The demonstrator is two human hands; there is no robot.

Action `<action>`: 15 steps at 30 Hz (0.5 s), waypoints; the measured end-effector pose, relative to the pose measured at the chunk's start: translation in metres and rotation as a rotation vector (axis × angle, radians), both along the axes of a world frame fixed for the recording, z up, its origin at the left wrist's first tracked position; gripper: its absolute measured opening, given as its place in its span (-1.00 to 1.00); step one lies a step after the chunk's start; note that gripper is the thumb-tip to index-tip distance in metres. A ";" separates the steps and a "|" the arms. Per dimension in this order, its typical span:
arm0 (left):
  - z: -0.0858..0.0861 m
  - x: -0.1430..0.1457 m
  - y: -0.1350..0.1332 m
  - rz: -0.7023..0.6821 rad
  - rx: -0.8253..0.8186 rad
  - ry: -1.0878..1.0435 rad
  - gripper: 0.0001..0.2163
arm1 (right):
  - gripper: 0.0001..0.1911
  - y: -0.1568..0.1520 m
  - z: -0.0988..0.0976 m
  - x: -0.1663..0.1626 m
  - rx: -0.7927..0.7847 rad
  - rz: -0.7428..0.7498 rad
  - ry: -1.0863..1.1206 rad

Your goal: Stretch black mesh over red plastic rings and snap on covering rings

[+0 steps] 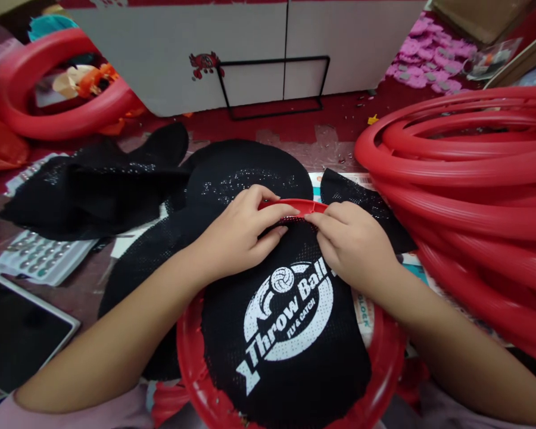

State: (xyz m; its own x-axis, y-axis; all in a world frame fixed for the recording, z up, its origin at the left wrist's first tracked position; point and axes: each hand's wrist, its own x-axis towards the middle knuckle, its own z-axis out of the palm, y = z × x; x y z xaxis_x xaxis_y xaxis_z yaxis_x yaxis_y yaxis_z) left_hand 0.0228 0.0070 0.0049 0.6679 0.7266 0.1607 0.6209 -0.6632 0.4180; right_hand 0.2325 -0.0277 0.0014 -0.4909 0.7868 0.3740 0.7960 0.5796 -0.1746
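Note:
A red plastic ring lies before me, with a round black mesh cloth spread across it. White print on the cloth reads "Throw Ball, Fly & Catch". At the far rim my left hand is closed, its fingers curled about the ring and the cloth's edge. Just to the right, my right hand is also closed on the rim, with a fingertip pressing where cloth meets ring. A stretch of red inner rim shows between the hands. The ring's sides are partly covered by the cloth, and some of my right fingers are hidden.
More black cloth pieces lie beyond and to the left. Stacked red rings crowd the right side. A black wire frame stands against a white box. A tray of shiny round pieces and a dark white-edged panel are left.

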 end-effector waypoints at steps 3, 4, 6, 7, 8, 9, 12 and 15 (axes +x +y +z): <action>0.000 0.000 0.000 0.007 -0.006 0.014 -0.70 | -0.62 0.000 0.000 0.001 0.024 -0.002 0.043; 0.000 0.000 0.000 0.007 -0.008 0.019 -0.70 | -0.62 -0.001 0.000 0.001 0.030 -0.009 0.047; 0.001 0.000 0.000 0.002 -0.006 0.024 -0.70 | -0.62 0.000 0.000 0.001 0.042 -0.026 0.033; 0.001 0.000 0.000 -0.002 -0.001 0.025 -0.70 | -0.61 0.000 0.000 0.001 0.047 -0.035 0.022; 0.001 0.000 0.001 -0.006 0.005 0.024 -0.70 | -0.61 0.000 -0.001 0.000 0.050 -0.041 0.012; 0.001 0.000 0.001 -0.011 0.011 0.022 -0.69 | -0.61 0.001 -0.002 0.000 0.055 -0.043 0.006; 0.000 0.001 0.001 -0.018 0.023 0.020 -0.67 | -0.60 0.003 -0.004 -0.001 0.065 -0.035 0.010; -0.001 0.000 0.000 -0.013 0.026 0.031 -0.67 | -0.61 0.004 -0.006 -0.002 0.061 -0.040 0.012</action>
